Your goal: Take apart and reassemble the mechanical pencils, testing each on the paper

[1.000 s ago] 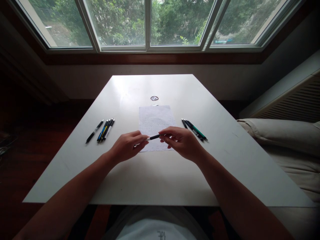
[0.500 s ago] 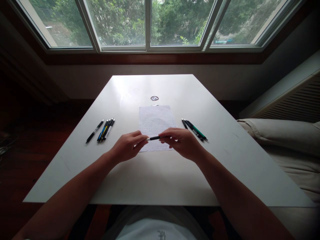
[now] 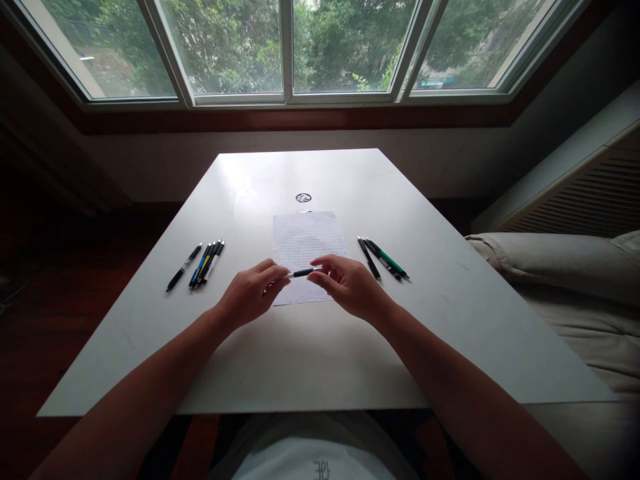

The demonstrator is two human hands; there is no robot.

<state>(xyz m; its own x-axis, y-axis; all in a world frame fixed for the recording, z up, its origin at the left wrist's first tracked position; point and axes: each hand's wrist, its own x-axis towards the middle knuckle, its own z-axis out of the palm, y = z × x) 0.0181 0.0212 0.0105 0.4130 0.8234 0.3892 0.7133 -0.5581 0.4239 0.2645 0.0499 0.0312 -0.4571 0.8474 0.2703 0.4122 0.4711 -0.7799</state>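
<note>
Level above the lower part of a written sheet of paper (image 3: 306,235), a black and white pen (image 3: 302,273) spans the space between my two hands. My left hand (image 3: 251,289) pinches its white end between thumb and fingers. The fingers of my right hand (image 3: 354,285) curl loosely around the dark end, thumb below and index finger above; the pen's tip is partly hidden there. The paper lies flat on the white table (image 3: 300,360).
Left of the paper lie a single black pen (image 3: 184,267) and a bunch of several pens (image 3: 207,265). To the right are several more, one a green pen (image 3: 390,257). A round black-and-white emblem (image 3: 303,198) is behind the paper. A beige sofa (image 3: 555,260) flanks the table's right side.
My right thumb and index finger have loosened and parted a little around the pen's dark end. The whole view has shifted slightly; my left hand keeps its pinch.
</note>
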